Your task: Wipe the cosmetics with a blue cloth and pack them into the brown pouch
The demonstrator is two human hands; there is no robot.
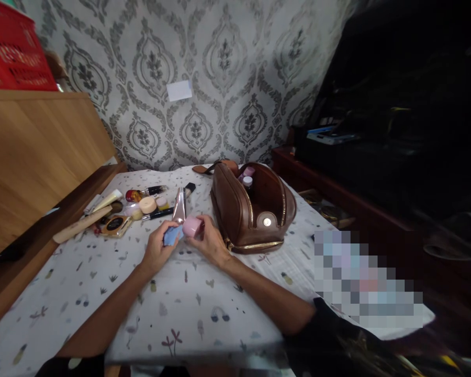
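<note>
In the head view, a person works with both bare hands over a printed cloth (188, 314) spread on a flat surface, its far edge against a patterned wall. The right hand (212, 243) is closed around a pink jar (192, 226), thumb and fingers curled about its side and right end. The left hand (159, 246) pinches a folded blue cloth (171, 235) between thumb and fingers. The jar sits between the two hands, directly left of the right fingers, so the right hand is the one upon it; its axis appears to run from left to right, slightly tilted, with the left end facing the blue cloth. Whether cloth and jar touch cannot be told. Just beyond the jar, toward the far edge, lies a silver tube (179, 205), its long axis pointing away from the person. Right of the right hand, and much nearer to it than to the left, stands a brown bag (230, 212), unzipped at the top, with a white-capped bottle (247, 181) inside. Toward the left edge lie a gold compact (115, 226), a cream round container (147, 204) and a black-handled brush (160, 213), all well apart from the bag.
</note>
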